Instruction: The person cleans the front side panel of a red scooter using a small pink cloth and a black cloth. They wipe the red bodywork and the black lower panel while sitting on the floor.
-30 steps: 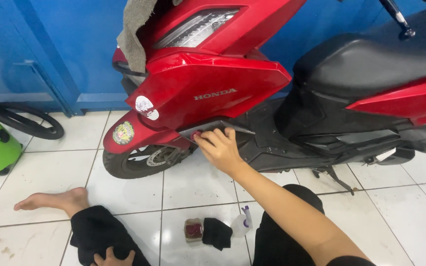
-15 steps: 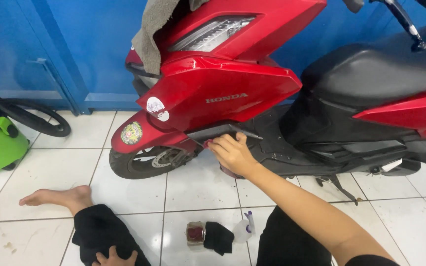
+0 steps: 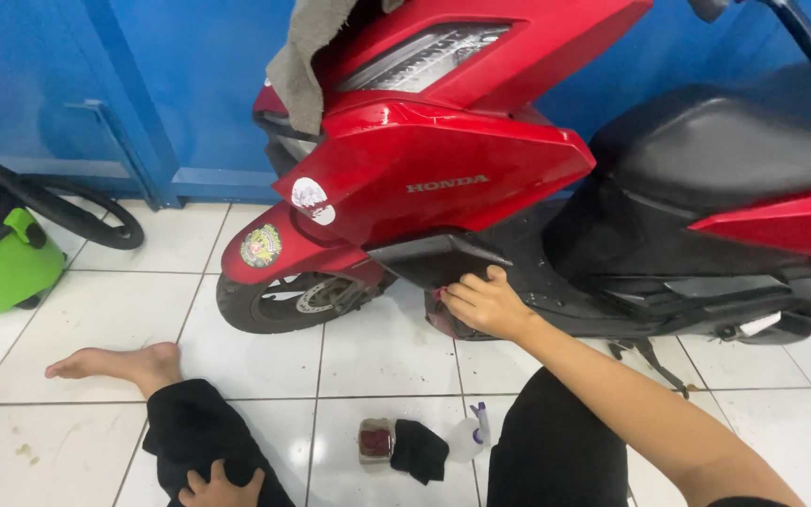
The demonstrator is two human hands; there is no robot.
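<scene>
- I am sitting on the white tiled floor [image 3: 96, 310] beside a red scooter [image 3: 443, 178], with my bare foot [image 3: 114, 363] stretched out toward the floor's left edge.
- My right hand [image 3: 481, 302] is reaching under the scooter's dark lower panel [image 3: 438, 258], fingers curled together and pressing on something reddish there; I cannot tell whether it is a cloth or part of the bodywork.
- My left hand [image 3: 221, 488] is resting on my black trouser knee [image 3: 201, 432] at the bottom edge of the view, fingers loosely bent and holding nothing.
- Between my legs on the tiles, a small round tin [image 3: 375, 440] is lying just beside a black cloth [image 3: 420, 449], and a small clear spray bottle [image 3: 469, 437] is touching that cloth's right side.
- A grey rag [image 3: 307, 56] is hanging over the scooter's front.
- A green vacuum [image 3: 2, 263] with a black hose [image 3: 68, 208] is standing at the floor's left edge, against the blue wall [image 3: 190, 84].
</scene>
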